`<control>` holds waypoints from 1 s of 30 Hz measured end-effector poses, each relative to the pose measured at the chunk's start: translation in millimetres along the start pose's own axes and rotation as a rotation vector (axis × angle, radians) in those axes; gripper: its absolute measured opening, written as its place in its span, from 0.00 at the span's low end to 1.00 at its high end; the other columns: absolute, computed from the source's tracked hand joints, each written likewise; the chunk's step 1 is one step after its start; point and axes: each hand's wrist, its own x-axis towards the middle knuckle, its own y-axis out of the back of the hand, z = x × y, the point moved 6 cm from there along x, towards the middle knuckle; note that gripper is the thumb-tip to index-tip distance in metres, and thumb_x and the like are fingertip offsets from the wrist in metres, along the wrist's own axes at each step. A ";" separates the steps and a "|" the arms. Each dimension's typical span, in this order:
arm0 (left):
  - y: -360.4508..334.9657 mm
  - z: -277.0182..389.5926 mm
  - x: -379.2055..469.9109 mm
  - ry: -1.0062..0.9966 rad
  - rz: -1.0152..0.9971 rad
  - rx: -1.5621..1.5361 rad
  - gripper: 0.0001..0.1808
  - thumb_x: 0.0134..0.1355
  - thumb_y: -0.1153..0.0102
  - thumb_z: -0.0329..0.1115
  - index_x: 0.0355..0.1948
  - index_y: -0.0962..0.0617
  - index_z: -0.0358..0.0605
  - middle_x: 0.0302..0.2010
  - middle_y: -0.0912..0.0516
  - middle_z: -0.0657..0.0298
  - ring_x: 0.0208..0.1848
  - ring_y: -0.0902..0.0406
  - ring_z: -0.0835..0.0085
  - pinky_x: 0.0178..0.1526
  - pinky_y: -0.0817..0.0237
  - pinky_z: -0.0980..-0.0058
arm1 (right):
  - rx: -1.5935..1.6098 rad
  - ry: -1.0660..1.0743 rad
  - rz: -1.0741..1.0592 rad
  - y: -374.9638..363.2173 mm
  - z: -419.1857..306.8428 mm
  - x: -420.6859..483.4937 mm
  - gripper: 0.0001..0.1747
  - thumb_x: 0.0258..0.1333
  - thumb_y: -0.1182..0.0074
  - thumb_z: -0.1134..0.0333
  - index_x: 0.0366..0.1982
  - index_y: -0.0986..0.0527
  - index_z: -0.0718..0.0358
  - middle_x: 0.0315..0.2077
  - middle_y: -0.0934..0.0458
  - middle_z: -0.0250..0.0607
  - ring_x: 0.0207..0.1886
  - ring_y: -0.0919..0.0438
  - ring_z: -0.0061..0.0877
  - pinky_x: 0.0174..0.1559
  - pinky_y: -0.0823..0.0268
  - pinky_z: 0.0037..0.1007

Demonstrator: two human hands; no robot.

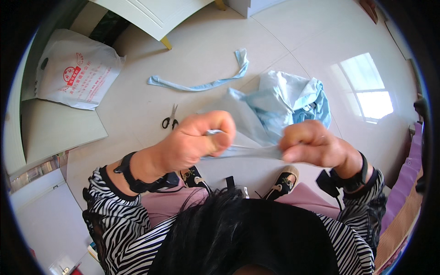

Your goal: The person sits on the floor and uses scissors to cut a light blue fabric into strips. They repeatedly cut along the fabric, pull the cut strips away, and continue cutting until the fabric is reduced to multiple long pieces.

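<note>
Both my fists are closed on a pale blue fabric strip (252,152), pulled taut and blurred between them. My left hand (199,141) grips one part, with some cloth bunched behind the thumb. Level with it, my right hand (314,144) holds the other part. Just beyond the hands a crumpled heap of light blue fabric (275,99) lies on the tiled floor; whether the strip joins it cannot be seen. A long, narrow, loose strip of blue fabric (206,86) curves across the floor farther off. Black-handled scissors (171,117) lie near my left hand, blades pointing away and one handle loop partly covered.
A white plastic bag (80,74) bearing red print stands at the left on a pale board (62,127). White furniture with a yellow leg (166,43) is at the upper left. My shoes (285,182) are below the hands. Purple fabric (402,196) hangs along the right.
</note>
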 end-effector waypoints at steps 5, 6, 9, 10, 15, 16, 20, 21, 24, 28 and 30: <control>225.6 -12.7 -78.3 -0.290 0.826 0.028 0.06 0.55 0.49 0.29 0.35 0.27 0.44 0.20 0.37 0.74 0.21 0.42 0.85 0.28 0.47 0.85 | -0.231 -0.141 0.737 152.8 90.3 -131.4 0.17 0.56 0.51 0.58 0.16 0.36 0.55 0.16 0.42 0.25 0.19 0.42 0.14 0.23 0.47 0.19; 282.5 -24.3 -119.6 -0.299 1.151 0.121 0.06 0.56 0.46 0.31 0.35 0.26 0.46 0.19 0.39 0.77 0.20 0.43 0.86 0.27 0.47 0.85 | -0.308 -0.278 1.079 192.0 108.6 -185.6 0.18 0.55 0.50 0.59 0.15 0.38 0.54 0.16 0.44 0.24 0.19 0.45 0.14 0.23 0.49 0.20; 413.7 -66.3 -264.9 -0.201 1.684 0.071 0.16 0.58 0.46 0.42 0.42 0.24 0.43 0.30 0.25 0.67 0.32 0.32 0.74 0.34 0.36 0.73 | -0.415 -0.546 1.417 243.1 152.6 -327.4 0.18 0.53 0.47 0.63 0.14 0.41 0.52 0.16 0.46 0.21 0.19 0.47 0.12 0.22 0.54 0.21; 436.9 -82.2 -315.6 -0.180 1.879 0.039 0.17 0.59 0.48 0.43 0.43 0.24 0.42 0.33 0.24 0.64 0.36 0.30 0.71 0.37 0.35 0.70 | -0.373 -0.537 1.535 248.6 161.1 -367.6 0.20 0.52 0.46 0.64 0.12 0.41 0.51 0.14 0.46 0.21 0.18 0.47 0.12 0.21 0.55 0.20; 467.0 -102.2 -341.5 -0.232 2.031 -0.018 0.19 0.62 0.56 0.41 0.47 0.26 0.39 0.46 0.24 0.54 0.46 0.27 0.62 0.45 0.33 0.60 | -0.454 -0.515 1.527 267.4 210.1 -373.6 0.22 0.52 0.44 0.62 0.11 0.40 0.53 0.13 0.43 0.21 0.18 0.46 0.12 0.20 0.54 0.22; 462.4 -91.4 -295.4 -0.227 1.916 0.077 0.18 0.61 0.54 0.41 0.46 0.25 0.39 0.43 0.23 0.56 0.44 0.27 0.64 0.44 0.34 0.64 | -0.411 -0.481 1.536 268.9 213.7 -354.9 0.22 0.52 0.44 0.62 0.11 0.40 0.55 0.13 0.42 0.22 0.18 0.46 0.13 0.20 0.53 0.22; 363.8 -43.9 -72.4 -0.371 1.246 1.026 0.13 0.57 0.48 0.40 0.37 0.23 0.43 0.32 0.20 0.61 0.35 0.26 0.73 0.39 0.36 0.74 | -0.863 -0.476 1.281 263.9 200.6 -228.3 0.21 0.48 0.42 0.59 0.15 0.36 0.65 0.14 0.38 0.37 0.20 0.41 0.26 0.24 0.46 0.32; 322.3 -44.5 -28.6 -0.493 1.043 1.189 0.10 0.57 0.47 0.39 0.36 0.23 0.47 0.30 0.20 0.59 0.32 0.24 0.67 0.38 0.35 0.70 | -0.960 -0.533 1.190 253.3 198.1 -197.7 0.20 0.47 0.43 0.59 0.18 0.35 0.67 0.15 0.34 0.42 0.20 0.36 0.31 0.26 0.43 0.36; 244.7 -83.2 70.8 0.074 0.741 1.419 0.10 0.54 0.54 0.36 0.35 0.23 0.49 0.26 0.20 0.55 0.31 0.22 0.55 0.34 0.33 0.60 | -1.115 -0.665 0.843 201.2 198.7 -108.4 0.10 0.51 0.52 0.65 0.36 0.31 0.62 0.26 0.25 0.52 0.38 0.24 0.44 0.39 0.32 0.39; 146.3 -107.1 147.4 -0.126 0.520 1.833 0.08 0.49 0.50 0.30 0.32 0.23 0.46 0.29 0.22 0.56 0.37 0.25 0.58 0.38 0.33 0.61 | -1.803 -0.623 0.446 121.2 196.9 -0.8 0.12 0.47 0.55 0.69 0.37 0.27 0.54 0.42 0.28 0.35 0.48 0.30 0.32 0.49 0.42 0.37; 110.3 -125.8 180.8 -0.312 0.362 1.556 0.06 0.50 0.49 0.28 0.31 0.23 0.46 0.33 0.23 0.58 0.40 0.26 0.61 0.40 0.34 0.63 | -1.820 -0.197 0.567 83.5 188.1 40.9 0.11 0.45 0.53 0.68 0.35 0.27 0.54 0.43 0.29 0.34 0.50 0.34 0.29 0.50 0.45 0.36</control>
